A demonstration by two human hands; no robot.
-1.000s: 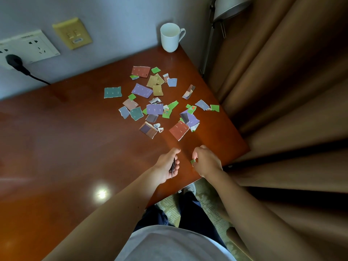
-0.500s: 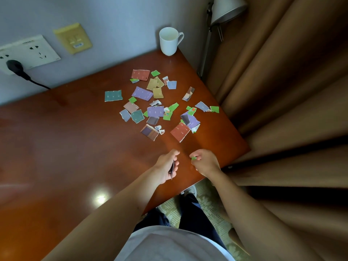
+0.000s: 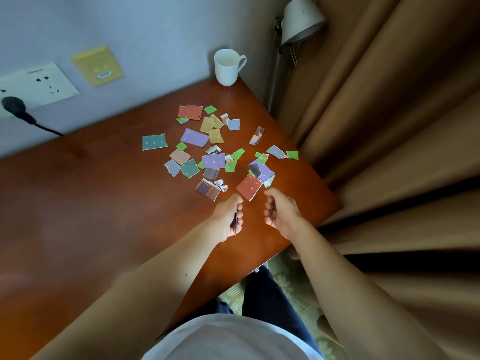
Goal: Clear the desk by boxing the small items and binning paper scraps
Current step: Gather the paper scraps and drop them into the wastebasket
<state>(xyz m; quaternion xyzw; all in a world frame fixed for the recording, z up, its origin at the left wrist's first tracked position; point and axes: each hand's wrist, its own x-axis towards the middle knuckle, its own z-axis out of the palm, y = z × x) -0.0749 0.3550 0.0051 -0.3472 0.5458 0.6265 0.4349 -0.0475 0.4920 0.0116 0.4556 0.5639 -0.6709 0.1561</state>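
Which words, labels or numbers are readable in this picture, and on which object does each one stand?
None can be read with certainty.
Green scrap: large coloured letters, too blurred to read.
Yellow wall plate: small blue label, too blurred.
White socket panel: tiny print along its top edge, too small.
Red scrap and other paper scraps: small white marks, unreadable.

One counter (image 3: 104, 203) carries one white mug (image 3: 228, 67) and a scatter of torn paper scraps (image 3: 215, 152), roughly thirty-odd, though overlaps and blur make an exact count unsure. By colour: two red-brown, about four purple, two teal, three mustard, some eight green, and a handful of grey-blue or mixed bits. Two hands are in view, the left hand (image 3: 228, 216) and the right hand (image 3: 281, 213). One lamp (image 3: 301, 20) stands beside the counter.
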